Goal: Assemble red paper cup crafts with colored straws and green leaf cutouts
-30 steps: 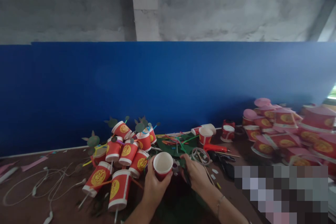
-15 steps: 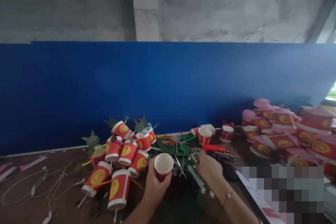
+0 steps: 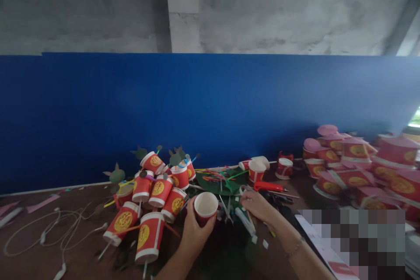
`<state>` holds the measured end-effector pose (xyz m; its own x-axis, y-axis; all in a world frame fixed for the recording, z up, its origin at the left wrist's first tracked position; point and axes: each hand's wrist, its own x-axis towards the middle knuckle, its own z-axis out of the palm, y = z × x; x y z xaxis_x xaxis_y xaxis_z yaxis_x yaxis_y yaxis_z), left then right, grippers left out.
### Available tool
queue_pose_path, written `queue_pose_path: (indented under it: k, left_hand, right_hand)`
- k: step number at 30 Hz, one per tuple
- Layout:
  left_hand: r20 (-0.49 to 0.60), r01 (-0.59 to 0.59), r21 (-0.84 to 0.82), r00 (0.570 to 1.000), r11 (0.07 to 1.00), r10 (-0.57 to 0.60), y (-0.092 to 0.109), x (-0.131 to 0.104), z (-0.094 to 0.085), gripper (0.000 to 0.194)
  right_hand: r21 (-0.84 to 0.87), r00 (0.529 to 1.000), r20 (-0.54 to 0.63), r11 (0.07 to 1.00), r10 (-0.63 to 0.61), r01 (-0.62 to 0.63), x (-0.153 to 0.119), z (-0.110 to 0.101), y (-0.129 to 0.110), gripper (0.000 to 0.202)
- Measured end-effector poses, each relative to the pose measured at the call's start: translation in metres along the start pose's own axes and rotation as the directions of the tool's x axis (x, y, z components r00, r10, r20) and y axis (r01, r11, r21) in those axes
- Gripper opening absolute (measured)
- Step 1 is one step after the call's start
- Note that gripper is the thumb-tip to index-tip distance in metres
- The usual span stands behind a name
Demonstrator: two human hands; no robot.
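Note:
My left hand (image 3: 197, 227) is wrapped round a red paper cup (image 3: 206, 212), its white open mouth facing up. My right hand (image 3: 257, 204) is closed, fingers bent downward, over the clutter right of the cup; what is in its fingers, if anything, is hidden. A pale ring (image 3: 243, 189), perhaps a tape roll, shows just past its fingertips. Between the hands lie scissors (image 3: 226, 210) with open blades and a clear tube-like item (image 3: 245, 221). Small white squares (image 3: 265, 243) lie near the right forearm.
Red cups with straws and sticks (image 3: 149, 236) are heaped at left, beside a white cable (image 3: 42, 227). Behind stand colored strips (image 3: 219, 173), a cup (image 3: 256, 170) and a red-handled tool (image 3: 269, 186). Pink-topped cups (image 3: 356, 179) pile up at right. A blue panel (image 3: 210, 105) backs the table.
My right hand has shifted slightly left and down, uncovering a thin stick and a small yellow item beneath it. My left hand keeps the cup in nearly the same spot.

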<state>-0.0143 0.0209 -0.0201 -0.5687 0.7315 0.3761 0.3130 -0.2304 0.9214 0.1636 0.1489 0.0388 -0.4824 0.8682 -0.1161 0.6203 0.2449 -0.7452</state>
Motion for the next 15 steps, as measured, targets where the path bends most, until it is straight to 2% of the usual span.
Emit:
queue_pose_path:
  k: [4,7,9,11,12,13,15]
  left_hand:
    - [0.023,0.015,-0.063,1.000,0.998,-0.013,-0.004,0.000,0.003,0.064]
    - [0.047,0.027,-0.103,0.999,0.994,-0.022,-0.007,-0.001,0.004,0.064]
    - [0.055,0.031,-0.094,0.998,0.995,-0.025,-0.007,0.000,0.003,0.060]
    - [0.050,0.034,-0.083,0.998,0.996,-0.030,-0.006,0.001,0.003,0.056]
    - [0.051,0.035,-0.080,0.998,0.996,-0.031,-0.004,0.001,0.002,0.055]
    - [0.050,0.033,-0.079,0.998,0.996,-0.029,-0.003,0.001,0.002,0.055]
    - [0.034,0.019,-0.082,0.999,0.996,-0.016,0.000,0.002,0.002,0.055]
  right_hand:
    - [0.313,0.993,0.116,0.950,-0.039,0.001,-0.006,-0.006,-0.010,0.026]
    - [0.543,0.973,0.139,0.835,-0.185,0.081,-0.015,-0.007,-0.022,0.023]
    - [0.647,0.946,0.075,0.737,-0.316,0.195,-0.022,0.000,-0.029,0.024]
    - [0.612,0.911,-0.089,0.699,-0.403,0.369,-0.027,0.014,-0.032,0.024]
    - [0.520,0.883,-0.218,0.717,-0.415,0.465,-0.030,0.022,-0.032,0.022]
    - [0.401,0.822,-0.342,0.721,-0.455,0.565,-0.032,0.029,-0.031,0.022]
    - [0.156,0.671,-0.441,0.685,-0.596,0.711,-0.036,0.043,-0.027,0.022]
